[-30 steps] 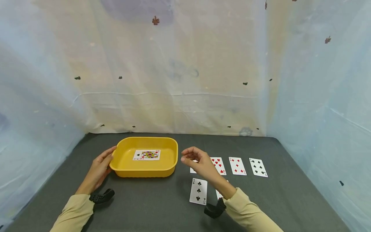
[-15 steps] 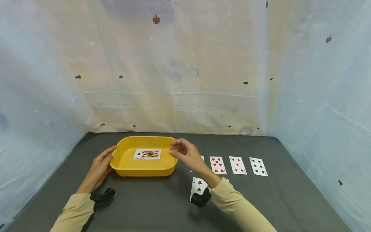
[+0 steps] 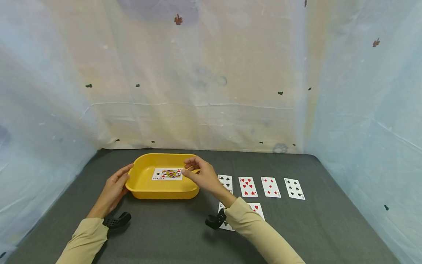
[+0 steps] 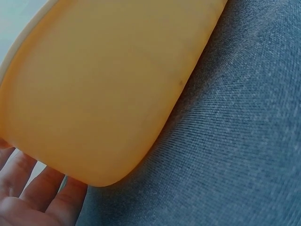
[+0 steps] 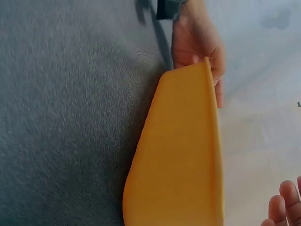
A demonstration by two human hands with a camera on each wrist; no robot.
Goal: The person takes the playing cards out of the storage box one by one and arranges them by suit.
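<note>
Right hand (image 3: pixel 202 176) shifted over yellow tray (image 3: pixel 145 192), fingers curled, grasp unclear; left hand (image 3: pixel 113 189), fingers straight, touches wall.

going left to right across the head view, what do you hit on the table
left hand → yellow tray with a face card lying in it → right hand over the tray's right rim → clubs card → hearts card → diamonds card → spades card
</note>
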